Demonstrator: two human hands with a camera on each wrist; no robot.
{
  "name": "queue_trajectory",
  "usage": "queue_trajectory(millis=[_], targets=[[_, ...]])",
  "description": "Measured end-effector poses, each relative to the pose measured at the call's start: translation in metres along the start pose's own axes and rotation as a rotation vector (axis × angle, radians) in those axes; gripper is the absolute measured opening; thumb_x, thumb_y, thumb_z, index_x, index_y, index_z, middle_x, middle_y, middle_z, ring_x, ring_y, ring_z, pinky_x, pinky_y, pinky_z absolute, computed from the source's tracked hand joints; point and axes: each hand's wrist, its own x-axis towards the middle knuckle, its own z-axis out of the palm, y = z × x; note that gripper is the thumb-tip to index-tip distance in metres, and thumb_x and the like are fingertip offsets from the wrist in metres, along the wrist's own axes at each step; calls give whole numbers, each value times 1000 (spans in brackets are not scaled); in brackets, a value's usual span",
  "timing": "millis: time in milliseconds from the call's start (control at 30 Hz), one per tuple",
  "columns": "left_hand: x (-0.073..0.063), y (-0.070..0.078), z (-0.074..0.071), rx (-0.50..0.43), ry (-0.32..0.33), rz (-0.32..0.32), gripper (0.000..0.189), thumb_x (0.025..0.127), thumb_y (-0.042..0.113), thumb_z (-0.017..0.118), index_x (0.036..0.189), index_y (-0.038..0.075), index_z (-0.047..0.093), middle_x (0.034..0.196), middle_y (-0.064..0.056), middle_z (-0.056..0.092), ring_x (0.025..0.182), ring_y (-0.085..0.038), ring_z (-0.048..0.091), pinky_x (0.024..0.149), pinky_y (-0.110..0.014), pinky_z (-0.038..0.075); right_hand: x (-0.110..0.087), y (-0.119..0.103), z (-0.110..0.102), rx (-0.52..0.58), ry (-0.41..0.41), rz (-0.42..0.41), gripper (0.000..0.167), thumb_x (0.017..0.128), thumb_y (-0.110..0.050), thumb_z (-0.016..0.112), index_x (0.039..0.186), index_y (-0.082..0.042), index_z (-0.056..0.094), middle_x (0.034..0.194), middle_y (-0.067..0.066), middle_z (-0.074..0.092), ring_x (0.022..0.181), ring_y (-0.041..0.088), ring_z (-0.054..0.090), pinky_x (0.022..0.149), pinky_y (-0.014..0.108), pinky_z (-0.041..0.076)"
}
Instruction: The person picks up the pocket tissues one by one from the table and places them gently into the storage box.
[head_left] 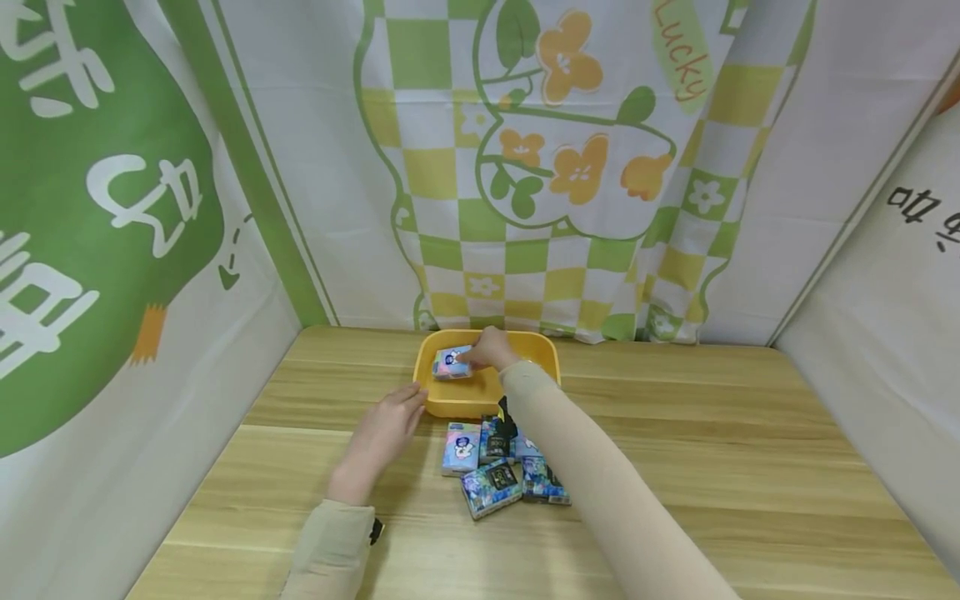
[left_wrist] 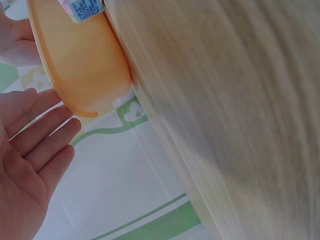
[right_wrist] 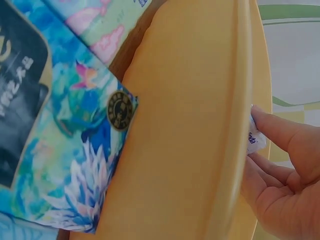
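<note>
Right hand [head_left: 491,349]: pinches pastel blue-and-pink rectangular packet [head_left: 448,364]
Long axis: left to right
Right end: hidden by hand

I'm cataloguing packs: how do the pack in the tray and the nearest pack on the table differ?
The tray pack is pale pink and blue; the nearest pack is deeper blue and black-labelled. The tray pack is held in the right grip; the nearest pack lies on the table, unheld. Both are boxy.

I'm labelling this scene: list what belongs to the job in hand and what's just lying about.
Job in hand:
- packet in the right hand
- yellow bin, left hand at its rim
- loose packets, likely

Only surroundings:
- patterned curtain
- printed side sheets
- wooden table
</note>
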Motion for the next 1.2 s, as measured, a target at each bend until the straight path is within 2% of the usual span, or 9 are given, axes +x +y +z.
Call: queue_trajectory(millis=[133, 333, 533, 633, 700, 800, 967, 1067, 1200], targets=[[0, 0, 1, 5, -5, 1, 30, 92, 12, 60, 120, 2, 64, 130, -17, 59, 117, -35, 58, 101, -48, 48, 5, 1, 2, 6, -2, 15, 29, 76, -23, 81, 62, -4, 63, 62, 7, 69, 76, 24, 72, 79, 38, 59], [1, 0, 1, -10, -12, -18, 30, 94, 14, 59, 120, 2, 64, 130, -16, 58, 118, -35, 57, 101, -48, 48, 8, 2, 5, 7, 13, 13, 26, 76, -24, 80, 67, -4, 68, 60, 5, 68, 66, 20, 70, 65, 28, 59], [0, 0, 1, -7, -3, -14, 30, 92, 12, 61, 120, 2, 64, 130, -17, 59, 117, -35, 58, 100, -48, 48, -1, -2, 8, -42, 44, -6, 34, 78, -26, 79, 58, -7, 60, 50, 0, 54, 48, 11, 48, 48, 21, 43], [0, -1, 2, 4, 8, -3, 30, 92, 12, 61, 119, 2, 64, 129, -17, 59, 116, -35, 59, 99, -48, 49, -5, -3, 8, -72, 64, -5, 34, 78, -28, 79, 59, -5, 62, 51, 0, 53, 50, 12, 46, 49, 22, 39], [0, -1, 3, 9, 14, 2, 29, 92, 12, 61, 119, 2, 65, 128, -17, 60, 116, -35, 59, 99, -49, 49, -4, -3, 8, -78, 66, 7, 32, 77, -28, 79, 63, -3, 66, 54, 2, 57, 54, 14, 51, 54, 24, 43], [0, -1, 3, 8, 17, 3, 29, 91, 12, 62, 119, 2, 65, 128, -17, 60, 116, -36, 58, 99, -49, 49, 6, 3, 10, -79, 71, 9, 33, 74, -29, 82, 68, 0, 69, 60, 8, 63, 61, 18, 58, 64, 27, 50], [0, -2, 3, 9, 11, -3, 29, 92, 13, 61, 119, 2, 65, 129, -17, 59, 116, -36, 58, 99, -50, 49, 23, 15, 17, -98, 100, 2, 38, 70, -33, 84, 72, 1, 67, 69, 11, 62, 69, 23, 57, 67, 29, 51], [0, -2, 3, 8, 11, -5, 29, 92, 13, 61, 119, 3, 65, 130, -16, 59, 116, -36, 58, 98, -50, 50, 15, 11, 15, -96, 109, 26, 35, 73, -30, 82, 76, 2, 67, 71, 9, 59, 73, 23, 54, 67, 28, 48], [0, -2, 3, 11, 3, -8, 29, 93, 14, 60, 120, 3, 65, 130, -16, 59, 116, -36, 58, 98, -50, 50, 2, 6, 12, -129, 136, 30, 33, 75, -31, 81, 72, -2, 64, 61, 3, 52, 65, 18, 50, 59, 23, 41]])
